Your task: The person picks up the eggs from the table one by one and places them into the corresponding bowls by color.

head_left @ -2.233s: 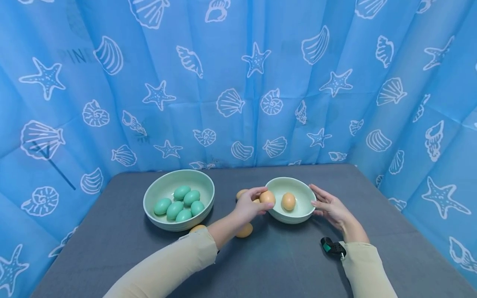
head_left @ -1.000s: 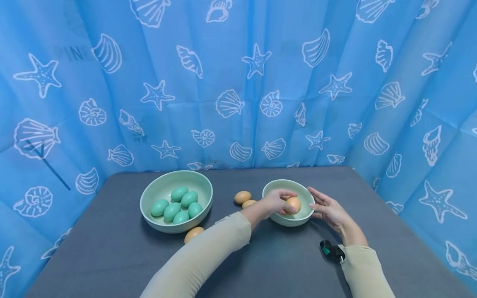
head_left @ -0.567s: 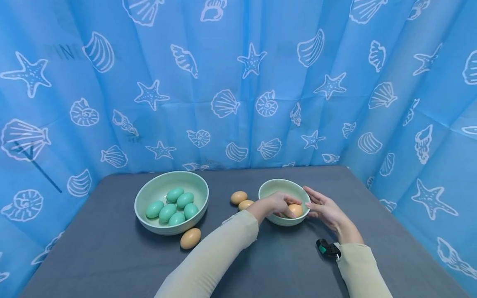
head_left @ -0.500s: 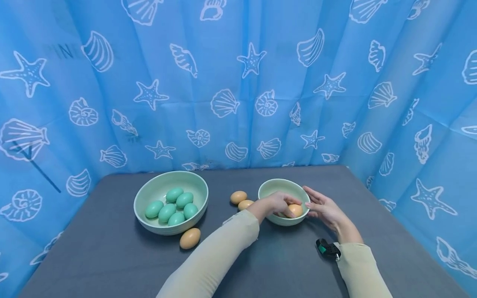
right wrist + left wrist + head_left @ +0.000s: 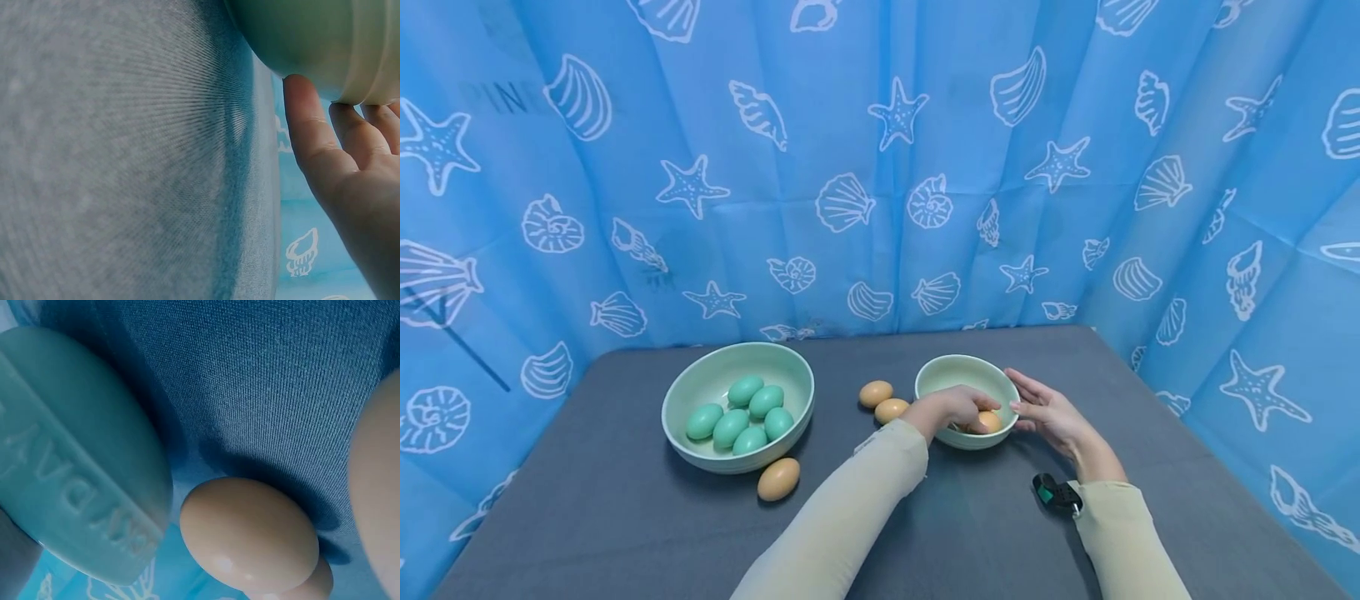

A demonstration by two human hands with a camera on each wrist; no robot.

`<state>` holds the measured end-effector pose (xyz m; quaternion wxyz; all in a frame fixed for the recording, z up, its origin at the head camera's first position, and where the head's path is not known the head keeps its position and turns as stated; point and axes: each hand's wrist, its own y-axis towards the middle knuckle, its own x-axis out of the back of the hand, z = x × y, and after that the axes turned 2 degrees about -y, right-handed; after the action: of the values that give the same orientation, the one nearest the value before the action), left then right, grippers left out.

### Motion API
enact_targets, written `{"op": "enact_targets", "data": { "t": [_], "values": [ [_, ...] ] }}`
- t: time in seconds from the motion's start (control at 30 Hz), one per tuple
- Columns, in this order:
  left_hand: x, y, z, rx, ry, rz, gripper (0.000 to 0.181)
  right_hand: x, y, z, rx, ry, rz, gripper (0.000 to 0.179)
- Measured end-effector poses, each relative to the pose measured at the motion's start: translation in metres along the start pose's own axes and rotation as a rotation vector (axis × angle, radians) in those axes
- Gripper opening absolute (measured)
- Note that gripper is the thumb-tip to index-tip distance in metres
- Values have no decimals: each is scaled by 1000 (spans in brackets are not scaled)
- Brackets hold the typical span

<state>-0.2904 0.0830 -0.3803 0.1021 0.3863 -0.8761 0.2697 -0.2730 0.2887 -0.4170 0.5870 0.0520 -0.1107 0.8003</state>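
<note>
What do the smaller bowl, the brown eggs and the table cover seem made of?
Smaller bowl: evenly coloured, smooth, faint sheen, ringed outside; plastic or glazed ceramic, can't tell which.
Brown eggs: smooth, with bright highlights; real shell or an imitation, perhaps plastic.
Table cover: matte cloth, judging by its fine ribbed texture up close.

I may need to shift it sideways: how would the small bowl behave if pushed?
The small bowl looks rigid, its rim even, so it probably won't flex. Its sides curve in towards the base, so pushing near the rim might tip it. The egg visible inside is rounded, so it might roll about.
</note>
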Motion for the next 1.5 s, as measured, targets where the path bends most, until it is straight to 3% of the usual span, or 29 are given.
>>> {"op": "enact_targets", "data": {
  "t": [0.37, 0.6, 0.77, 0.9, 1.13, 1.37, 1.5],
  "values": [
    [-8, -1, -3, 5, 37, -84, 44, -1, 0, 1, 7, 1, -8, 73],
    [-7, -2, 1, -4, -31, -133, 49, -4, 1, -1, -2, 20, -10, 72],
    [1, -6, 5, -48, -93, -100, 53, -5, 1, -2, -11, 23, -18, 72],
    [5, -11, 6, -73, -134, -106, 50, -4, 1, -1, -13, 21, -18, 72],
    [9, -23, 15, -133, -300, -220, 46, -4, 1, 3, -29, 17, -31, 73],
    [14, -47, 20, -156, -337, -310, 35, -3, 1, 3, -31, 10, -26, 73],
    [16, -58, 22, -150, -362, -322, 33, -3, 0, 3, -36, 1, -25, 73]
  ]
}}
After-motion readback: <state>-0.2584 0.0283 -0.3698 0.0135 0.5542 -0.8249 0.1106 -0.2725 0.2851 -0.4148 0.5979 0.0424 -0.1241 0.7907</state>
